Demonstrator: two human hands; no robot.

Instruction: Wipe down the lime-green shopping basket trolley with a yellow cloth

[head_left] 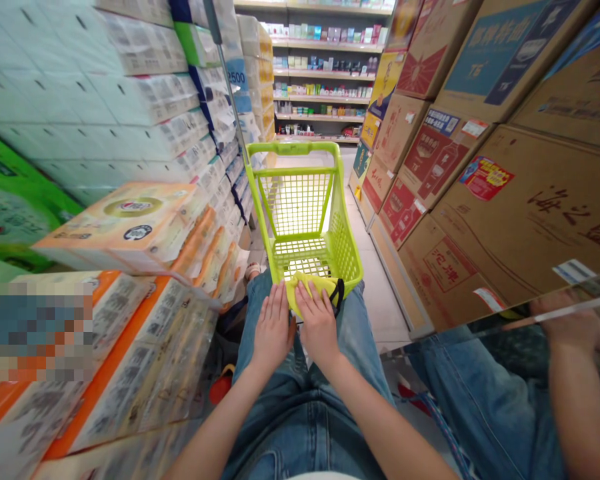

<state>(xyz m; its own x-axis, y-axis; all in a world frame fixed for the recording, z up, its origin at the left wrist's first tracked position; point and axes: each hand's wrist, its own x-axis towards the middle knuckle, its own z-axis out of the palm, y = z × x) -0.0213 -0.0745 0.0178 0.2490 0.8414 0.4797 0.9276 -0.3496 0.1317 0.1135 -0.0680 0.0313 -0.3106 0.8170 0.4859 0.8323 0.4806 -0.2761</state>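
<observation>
A lime-green plastic shopping basket [347, 250] with grid walls stands between my knees, its inside facing me. At its near rim lies a folded yellow cloth [294, 298]. My right hand [320, 327] is closed over the cloth and holds it against the rim, with its thumb hidden. Beside it, my left hand [271, 330] is open, fingers stretched out together, near the cloth's left edge at the basket's near corner. A black strap or handle part [339, 293] shows just right of the cloth. A thin metal pull rod [234, 100] rises from the basket's far left corner.
Stacked tissue packs [125, 220] crowd the left side. Cardboard cartons [480, 220] are piled on the right. Another person's arm [575, 360] and jeans [475, 393] are close at lower right. Shelves of small goods [325, 73] stand beyond the tiled floor [380, 280].
</observation>
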